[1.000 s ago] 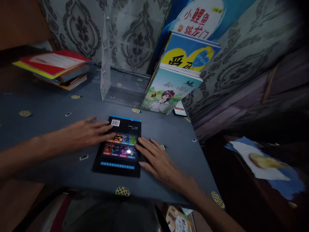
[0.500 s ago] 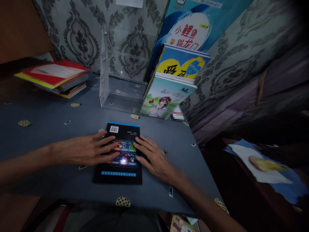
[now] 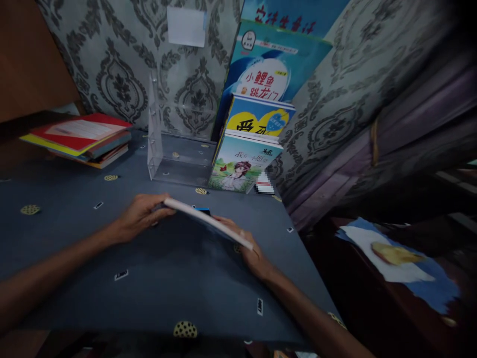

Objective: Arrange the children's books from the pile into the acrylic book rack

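Note:
A thin black book (image 3: 208, 222) is raised off the table and turned so that its pale page edge faces me. It slants down toward the right, and a bit of blue and black cover shows behind that edge. My left hand (image 3: 143, 217) pinches its left end, with the thumb on the near side. At the other end my right hand (image 3: 255, 256) is closed round the book, its fingers reaching along the far side. The front and back covers are mostly out of sight.
A clear acrylic rack (image 3: 154, 134) stands at the back, with upright picture books (image 3: 244, 164) in its right part. On the left lies a stack of books and folders (image 3: 82, 134). The grey patterned tablecloth (image 3: 156, 298) covers the table, which ends beside a dark gap on the right.
The black book lay flat on the table under both open hands. Now both hands grip its ends, and it is lifted and tipped edge-on. The view has shifted slightly.

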A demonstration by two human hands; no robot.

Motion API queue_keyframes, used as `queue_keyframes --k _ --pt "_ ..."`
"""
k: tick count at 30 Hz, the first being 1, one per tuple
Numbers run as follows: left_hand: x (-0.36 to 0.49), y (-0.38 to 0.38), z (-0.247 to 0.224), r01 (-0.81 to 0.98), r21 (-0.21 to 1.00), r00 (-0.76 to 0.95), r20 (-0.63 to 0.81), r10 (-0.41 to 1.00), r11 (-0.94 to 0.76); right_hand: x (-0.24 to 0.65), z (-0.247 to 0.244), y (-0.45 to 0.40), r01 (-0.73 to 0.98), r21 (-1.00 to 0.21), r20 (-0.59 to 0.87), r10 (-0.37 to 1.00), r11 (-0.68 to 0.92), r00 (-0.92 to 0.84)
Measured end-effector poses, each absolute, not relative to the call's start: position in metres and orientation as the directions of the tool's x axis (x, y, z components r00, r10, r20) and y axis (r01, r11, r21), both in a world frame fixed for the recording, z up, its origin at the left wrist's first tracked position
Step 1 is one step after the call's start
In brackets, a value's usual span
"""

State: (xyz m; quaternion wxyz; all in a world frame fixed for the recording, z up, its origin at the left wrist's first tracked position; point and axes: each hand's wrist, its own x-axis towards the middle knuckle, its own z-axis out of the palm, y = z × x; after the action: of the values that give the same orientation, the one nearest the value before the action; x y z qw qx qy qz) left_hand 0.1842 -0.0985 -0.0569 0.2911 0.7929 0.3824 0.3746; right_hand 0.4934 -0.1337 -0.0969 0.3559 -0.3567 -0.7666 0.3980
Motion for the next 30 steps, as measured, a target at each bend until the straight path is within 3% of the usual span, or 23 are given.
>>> queue_keyframes --k 4,7,9,12,16,20,24,27,30 --pt "0.209 -0.095 -0.045 0.179 0.933 0.119 0.294 0.948 -0.312 0.482 -0.086 -0.131 0.221 -0.907 0.257 0.889 0.357 -0.380" --pt "0.224 -0.092 -0.044 -0.110 0.988 0.060 0.115 0.991 -0.108 0.468 -0.081 -0.128 0.192 -0.917 0.292 0.917 0.349 -0.272" --pt "0.229 -0.089 -0.046 -0.253 0.967 0.069 -0.012 0.998 0.030 0.460 -0.080 -0.126 0.127 -0.956 0.228 0.943 0.264 -0.244" --pt "0.228 -0.088 -0.055 -0.304 0.938 0.076 -0.153 0.985 0.169 0.456 -0.083 -0.123 -0.022 -0.997 0.078 0.956 0.075 -0.282" --pt "0.221 -0.089 -0.075 -0.274 0.942 0.052 -0.186 0.981 0.193 0.462 -0.092 -0.122 -0.082 -0.989 -0.082 0.927 -0.120 -0.367" --pt "0.212 -0.086 -0.095 -0.141 0.977 0.077 -0.152 0.985 0.161 0.470 -0.095 -0.122 -0.038 -0.971 -0.198 0.887 -0.235 -0.417" --pt "0.201 -0.081 -0.102 0.206 0.975 0.145 0.050 0.988 -0.080 0.474 -0.090 -0.121 0.022 -0.953 -0.278 0.839 -0.303 -0.468" --pt "0.198 -0.084 -0.102 0.589 0.740 0.206 0.250 0.946 -0.324 0.478 -0.089 -0.120 0.076 -0.944 -0.317 0.818 -0.322 -0.480" --pt "0.201 -0.091 -0.102 0.802 0.422 0.291 0.342 0.894 -0.422 0.483 -0.091 -0.119 0.192 -0.943 -0.331 0.842 -0.273 -0.426"
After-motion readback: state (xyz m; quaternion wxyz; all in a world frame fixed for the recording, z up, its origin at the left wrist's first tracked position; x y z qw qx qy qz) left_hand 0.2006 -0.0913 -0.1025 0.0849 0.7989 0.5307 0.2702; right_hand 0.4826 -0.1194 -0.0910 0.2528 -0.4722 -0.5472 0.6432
